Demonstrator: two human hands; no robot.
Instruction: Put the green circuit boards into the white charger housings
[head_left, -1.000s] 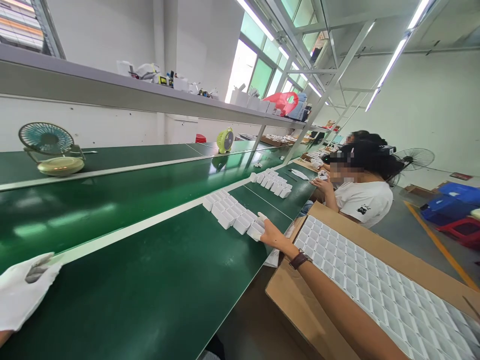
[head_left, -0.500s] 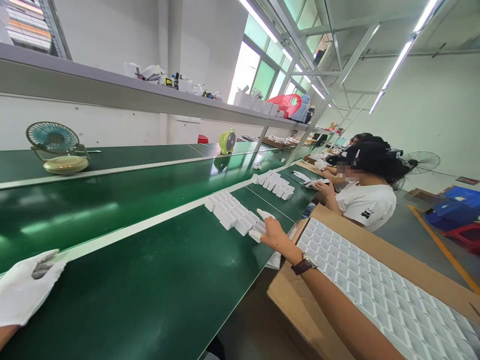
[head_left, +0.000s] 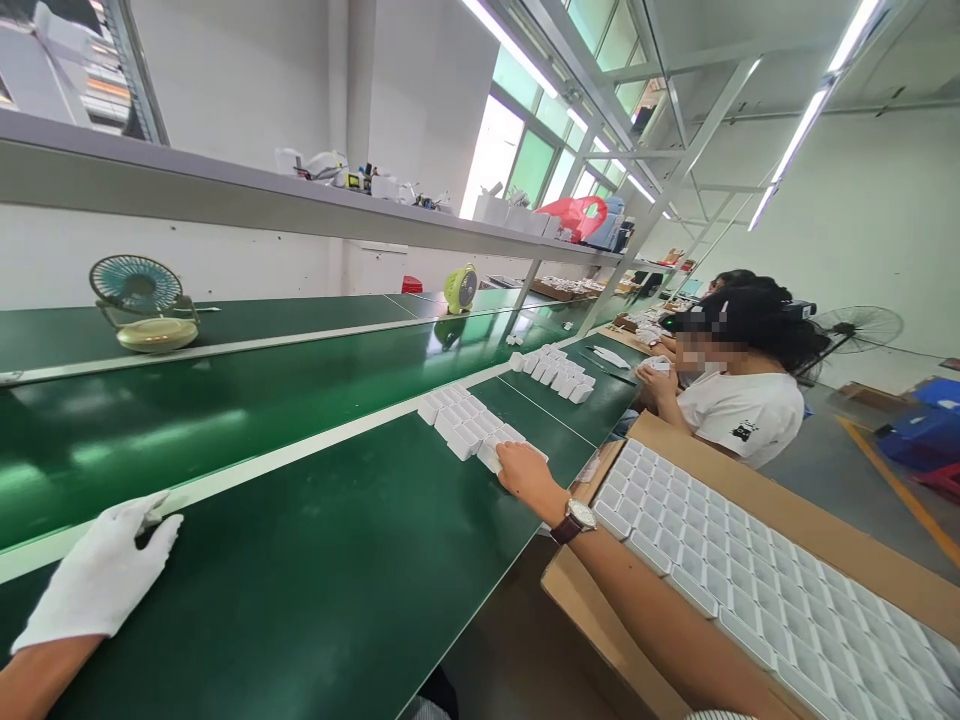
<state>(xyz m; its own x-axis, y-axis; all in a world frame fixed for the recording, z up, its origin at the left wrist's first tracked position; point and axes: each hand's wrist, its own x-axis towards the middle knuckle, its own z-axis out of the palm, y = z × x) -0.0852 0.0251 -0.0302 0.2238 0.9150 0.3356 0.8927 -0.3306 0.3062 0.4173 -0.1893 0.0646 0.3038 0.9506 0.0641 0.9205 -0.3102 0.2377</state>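
My left hand [head_left: 105,570], in a white glove, hovers over or rests by the pale strip at the left, thumb and fingers apart, holding nothing. My right hand [head_left: 529,475], wearing a wristwatch [head_left: 576,520], is at the near right end of a group of white plastic boxes [head_left: 459,415] on the green bench. Its fingers curl down over an end box [head_left: 495,450], and the hand hides part of it. The fingertips are partly hidden. The boxes stand side by side in close rows.
A cardboard carton [head_left: 581,605] packed with rows of white boxes [head_left: 720,540] stands at the right, beside the bench [head_left: 315,590]. More white boxes [head_left: 553,370] sit farther along. A co-worker [head_left: 739,400] works there. Two small fans [head_left: 150,300] stand behind, below a shelf [head_left: 300,205].
My right hand has drawn from spread fingers to a curled grip, shifting slightly left over the end boxes. My left hand has come farther into view, moving right. The view has shifted slightly.
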